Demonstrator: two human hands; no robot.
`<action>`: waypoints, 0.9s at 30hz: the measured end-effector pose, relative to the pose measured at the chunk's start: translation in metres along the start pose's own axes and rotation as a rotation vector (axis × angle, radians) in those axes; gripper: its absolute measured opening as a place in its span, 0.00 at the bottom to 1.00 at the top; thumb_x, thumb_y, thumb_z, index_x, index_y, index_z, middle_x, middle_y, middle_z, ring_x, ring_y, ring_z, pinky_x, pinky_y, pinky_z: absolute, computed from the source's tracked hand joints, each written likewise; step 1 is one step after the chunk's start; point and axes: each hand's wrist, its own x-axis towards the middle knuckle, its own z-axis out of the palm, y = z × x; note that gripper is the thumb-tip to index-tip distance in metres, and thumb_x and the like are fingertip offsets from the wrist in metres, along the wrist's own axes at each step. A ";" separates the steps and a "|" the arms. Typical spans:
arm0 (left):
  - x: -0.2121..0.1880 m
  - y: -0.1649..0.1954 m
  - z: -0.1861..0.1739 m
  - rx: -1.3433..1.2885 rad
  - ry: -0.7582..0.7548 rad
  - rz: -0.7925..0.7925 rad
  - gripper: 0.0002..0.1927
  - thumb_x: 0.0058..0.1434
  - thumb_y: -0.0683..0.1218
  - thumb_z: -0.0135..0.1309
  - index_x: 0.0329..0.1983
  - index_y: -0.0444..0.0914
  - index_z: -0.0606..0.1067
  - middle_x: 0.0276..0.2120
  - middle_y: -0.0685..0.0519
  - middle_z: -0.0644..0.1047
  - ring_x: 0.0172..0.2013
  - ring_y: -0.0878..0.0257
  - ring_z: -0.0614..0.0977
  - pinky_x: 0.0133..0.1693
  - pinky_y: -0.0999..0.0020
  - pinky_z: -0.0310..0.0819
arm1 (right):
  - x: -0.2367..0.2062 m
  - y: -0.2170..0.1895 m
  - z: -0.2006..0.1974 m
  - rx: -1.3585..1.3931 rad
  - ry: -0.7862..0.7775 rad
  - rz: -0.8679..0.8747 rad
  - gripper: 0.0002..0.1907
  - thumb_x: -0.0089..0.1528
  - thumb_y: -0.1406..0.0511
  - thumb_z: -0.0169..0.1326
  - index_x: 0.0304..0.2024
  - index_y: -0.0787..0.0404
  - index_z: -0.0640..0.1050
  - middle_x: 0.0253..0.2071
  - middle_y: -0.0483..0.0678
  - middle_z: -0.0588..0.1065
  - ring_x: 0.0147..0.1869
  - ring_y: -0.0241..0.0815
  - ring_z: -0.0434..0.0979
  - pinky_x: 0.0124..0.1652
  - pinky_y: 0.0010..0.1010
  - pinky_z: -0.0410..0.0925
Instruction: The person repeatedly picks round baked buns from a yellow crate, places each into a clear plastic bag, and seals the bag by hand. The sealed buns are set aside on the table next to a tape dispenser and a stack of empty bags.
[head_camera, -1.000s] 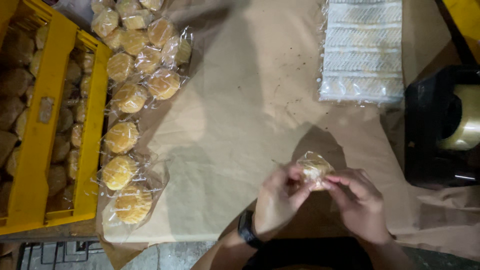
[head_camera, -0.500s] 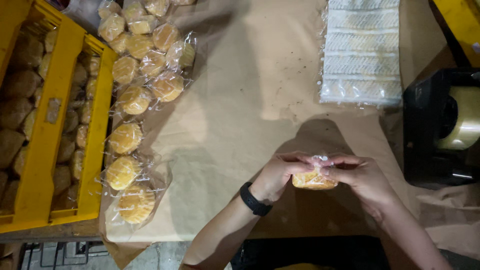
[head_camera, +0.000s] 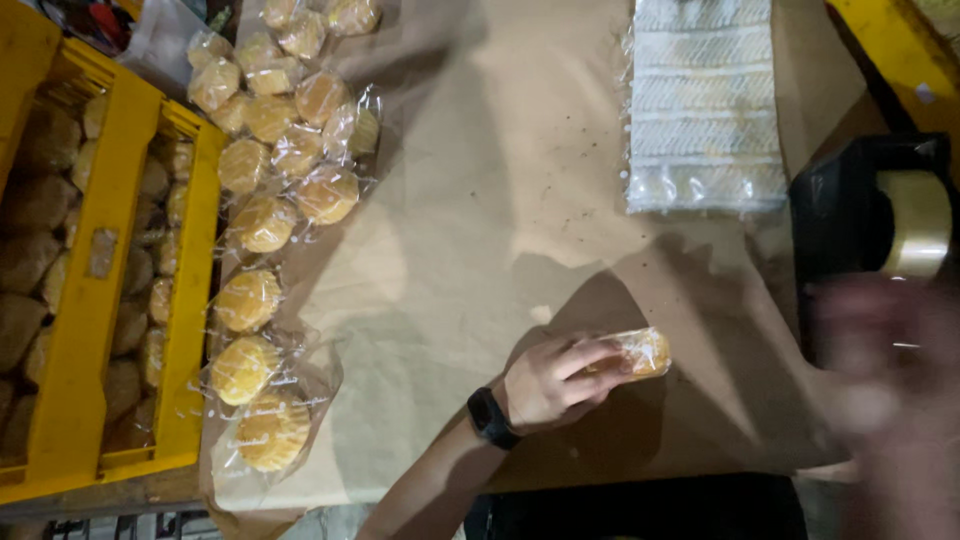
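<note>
A: What is found along the left edge of the brown-paper-covered bench (head_camera: 480, 230)?

B: A yellow plastic crate (head_camera: 95, 290) filled with brownish unwrapped cakes is set there. Just beside it, a row of round golden cakes in clear plastic wrappers (head_camera: 262, 222) runs from the far edge down to the near left corner. A pale rectangular label is seen on the crate's middle bar.

A: And in the middle?

B: One wrapped golden cake (head_camera: 640, 352) is gripped between the fingers of the left hand (head_camera: 550, 382) near the near edge, held just above the paper. The loose wrapper could slip or spring open if the grip were eased.

A: Further right?

B: A stack of clear empty bags (head_camera: 705, 110) lies at the far edge. A black tape dispenser with a tan roll (head_camera: 880, 215) stands at the right edge. The right hand (head_camera: 885, 380) is blurred beside it; its state cannot be told. The dispenser could be knocked.
</note>
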 end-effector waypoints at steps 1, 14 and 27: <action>0.000 0.000 0.001 0.001 0.013 0.023 0.16 0.62 0.41 0.64 0.54 0.42 0.78 0.56 0.53 0.74 0.54 0.55 0.82 0.50 0.63 0.83 | 0.010 0.012 -0.014 -0.153 0.045 0.092 0.10 0.67 0.67 0.56 0.46 0.68 0.81 0.42 0.53 0.78 0.42 0.43 0.77 0.40 0.34 0.71; 0.020 0.014 -0.003 0.038 0.022 -0.013 0.17 0.58 0.38 0.63 0.52 0.37 0.80 0.53 0.49 0.75 0.51 0.51 0.82 0.46 0.60 0.81 | 0.018 -0.011 -0.055 -0.055 0.037 0.715 0.13 0.71 0.66 0.58 0.54 0.68 0.80 0.41 0.57 0.77 0.40 0.48 0.74 0.37 0.36 0.68; 0.001 0.006 0.022 0.118 -0.008 0.028 0.15 0.64 0.43 0.63 0.54 0.41 0.80 0.55 0.50 0.73 0.49 0.51 0.82 0.46 0.63 0.82 | -0.074 -0.042 0.015 0.684 -0.305 1.165 0.09 0.65 0.70 0.54 0.40 0.72 0.81 0.29 0.51 0.75 0.31 0.43 0.73 0.34 0.34 0.67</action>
